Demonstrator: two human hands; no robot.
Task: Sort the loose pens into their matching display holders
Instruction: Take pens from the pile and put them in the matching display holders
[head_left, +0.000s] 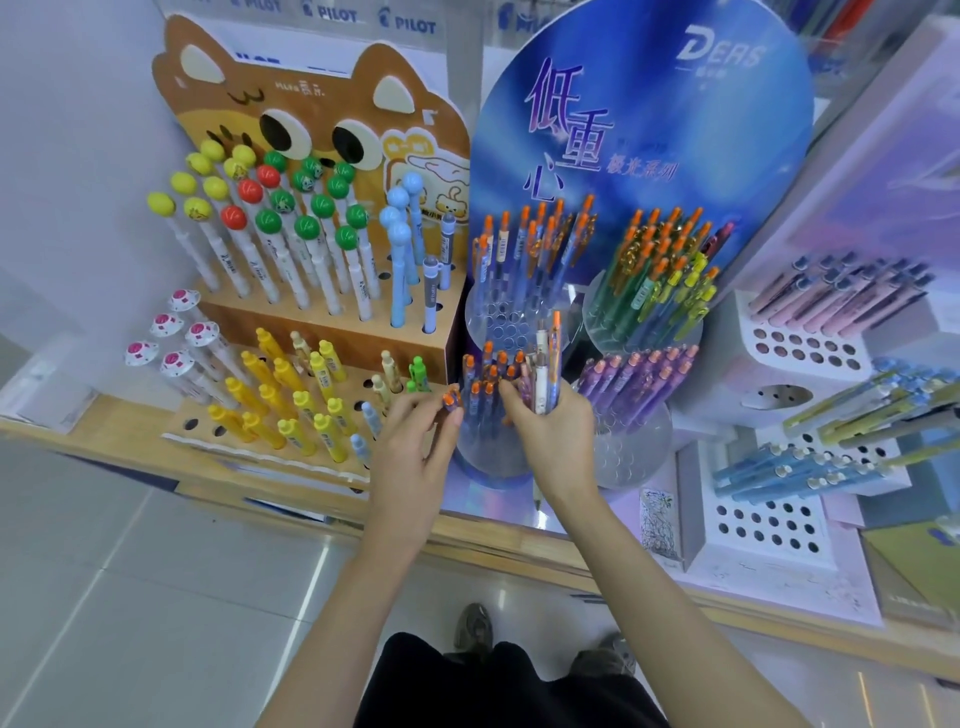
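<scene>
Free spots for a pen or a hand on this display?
Bare holes: front of the purple pen holder, front rows of the pink pen rack, blue pen rack. Crowded: the orange-capped holder, where left hand and right hand hold pens.

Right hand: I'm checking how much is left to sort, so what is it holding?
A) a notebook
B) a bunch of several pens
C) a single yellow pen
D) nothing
B: the fingers of the right hand curl round a bunch of pens that stick up above it, orange-tipped and pale ones together.
</scene>
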